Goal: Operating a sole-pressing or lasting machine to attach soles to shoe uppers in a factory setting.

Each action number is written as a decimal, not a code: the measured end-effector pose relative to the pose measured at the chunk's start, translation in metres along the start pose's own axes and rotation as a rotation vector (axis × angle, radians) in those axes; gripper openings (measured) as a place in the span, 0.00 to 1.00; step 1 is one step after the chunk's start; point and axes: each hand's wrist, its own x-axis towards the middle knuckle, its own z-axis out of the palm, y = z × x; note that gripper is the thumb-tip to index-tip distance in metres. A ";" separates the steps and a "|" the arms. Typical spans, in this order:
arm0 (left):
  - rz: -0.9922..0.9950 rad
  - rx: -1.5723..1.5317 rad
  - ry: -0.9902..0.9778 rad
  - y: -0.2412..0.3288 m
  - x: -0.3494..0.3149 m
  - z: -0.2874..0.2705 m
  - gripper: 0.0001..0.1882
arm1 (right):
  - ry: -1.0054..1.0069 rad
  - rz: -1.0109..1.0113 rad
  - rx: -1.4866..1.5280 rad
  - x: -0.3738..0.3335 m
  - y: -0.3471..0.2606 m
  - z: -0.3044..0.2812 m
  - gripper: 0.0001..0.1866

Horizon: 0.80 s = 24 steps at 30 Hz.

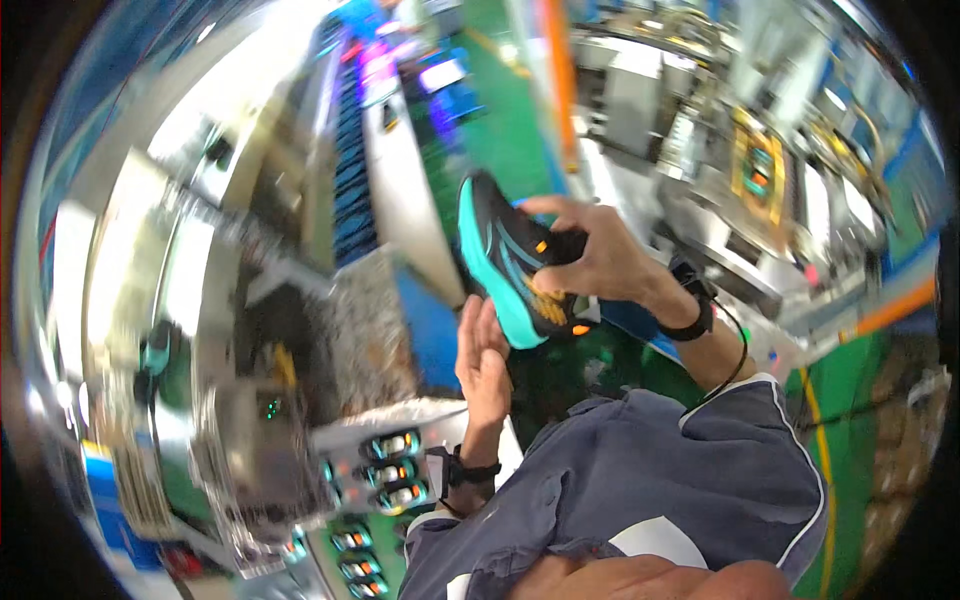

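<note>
A black running shoe [512, 258] with a turquoise sole and orange marks is held up in front of my chest, toe pointing away. My right hand [608, 258] grips it from the right, with fingers and thumb around the upper near the ankle opening. Close by the sole at the heel is my left hand [484, 368], its fingers stretched out and its palm turned toward the shoe. Whether those fingertips touch the sole I cannot tell. Both wrists wear dark bands, and a cable runs from the right wristband [690, 310].
Several similar shoes [390, 472] stand in rows at the lower left. Left of me are a conveyor [352, 170] and a blurred metal machine [255, 430]. At the right a machine [690, 150] holds a shoe in a yellow frame [760, 170]. The floor [500, 110] is green.
</note>
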 end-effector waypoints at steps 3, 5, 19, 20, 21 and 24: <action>-0.152 0.139 -0.103 -0.024 0.042 0.075 0.37 | 0.170 0.228 -0.030 -0.050 0.016 -0.045 0.34; -0.278 0.047 -0.145 -0.044 0.054 0.132 0.29 | 0.293 0.266 -0.035 -0.086 0.050 -0.074 0.32; -0.643 0.347 -0.676 -0.290 0.165 0.352 0.32 | 1.215 0.375 0.169 -0.264 0.158 -0.271 0.29; -0.621 0.365 -0.699 -0.315 0.184 0.370 0.32 | 1.271 0.422 0.173 -0.270 0.155 -0.283 0.29; -0.567 0.450 -0.684 -0.351 0.205 0.384 0.34 | 1.332 0.399 0.097 -0.274 0.151 -0.293 0.29; -0.302 0.702 -0.558 -0.474 0.278 0.400 0.41 | 1.416 0.421 -0.095 -0.274 0.146 -0.315 0.28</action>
